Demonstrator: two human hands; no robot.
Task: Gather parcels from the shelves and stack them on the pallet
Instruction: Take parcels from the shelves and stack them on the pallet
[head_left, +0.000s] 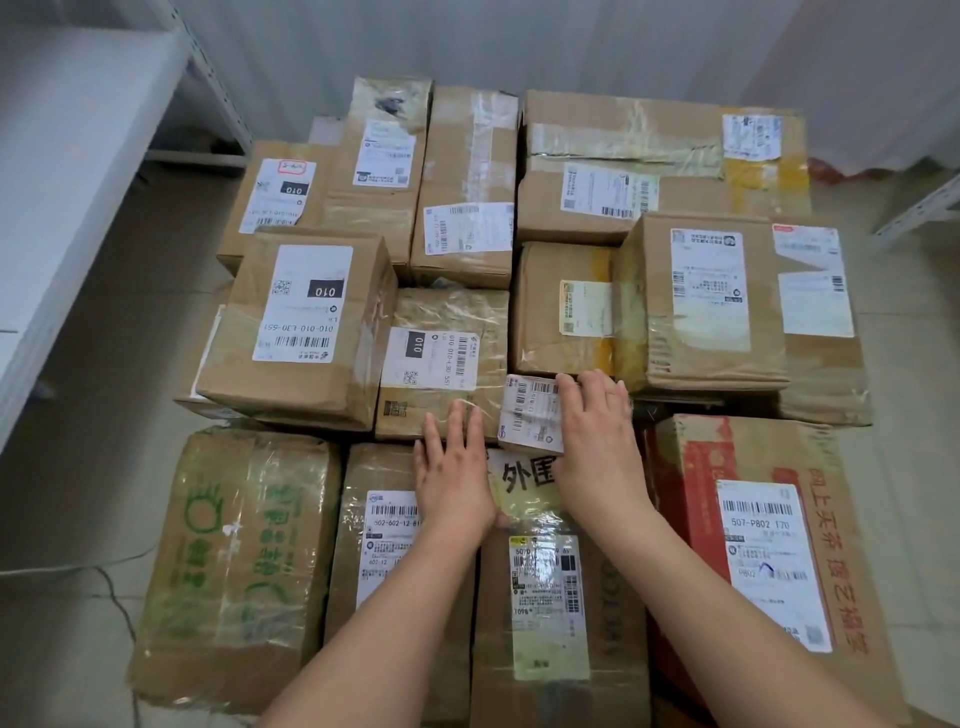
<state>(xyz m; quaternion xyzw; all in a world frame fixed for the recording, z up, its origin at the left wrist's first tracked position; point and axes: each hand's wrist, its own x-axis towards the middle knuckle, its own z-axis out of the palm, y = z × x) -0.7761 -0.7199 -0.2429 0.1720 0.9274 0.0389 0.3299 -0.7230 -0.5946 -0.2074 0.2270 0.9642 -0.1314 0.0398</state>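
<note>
small parcel (530, 413) btwn hands, R fingers (597, 387) atop

Brown cardboard parcels (306, 332) carry white shipping labels printed with black barcodes. The near-left cardboard box (234, 561) bears green characters and a green logo (under glossy clear tape). The near-right cardboard box (753, 519) shows a red panel and red characters. Yellow tape bands the taped middle parcel (566, 312). The tiled floor (104, 441) is pale grey.

matt cardboard parcels (519, 234), glossy tape
</note>
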